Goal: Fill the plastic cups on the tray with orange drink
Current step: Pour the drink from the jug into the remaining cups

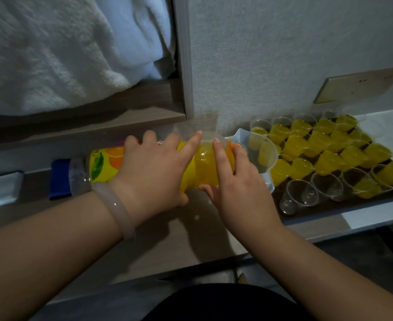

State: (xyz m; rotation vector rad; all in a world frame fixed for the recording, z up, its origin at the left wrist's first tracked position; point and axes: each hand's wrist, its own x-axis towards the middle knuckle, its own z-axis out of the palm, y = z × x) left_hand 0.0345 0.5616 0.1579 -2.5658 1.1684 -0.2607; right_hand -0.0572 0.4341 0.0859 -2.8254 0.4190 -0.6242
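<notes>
L hand (153, 167), bangle (119, 209) at the wrist, wraps the bottle (107, 163) mid-body: fingers curled over the top, thumb under. R hand (239, 181) grips nearer the neck, thumb beneath, index laid along it. Bottle lies approx. level above the surface (167, 228), mouth at the rim of the clear jug (260, 147), just beside the tray (329, 206). Prob. topping up the jug for the last cups. Lift the base slowly w/ L, hold R steady so the mouth doesn't slip off the rim. Empty cups (302, 195) sit in the near row, filled cups (329, 144) behind, toward the wall.
</notes>
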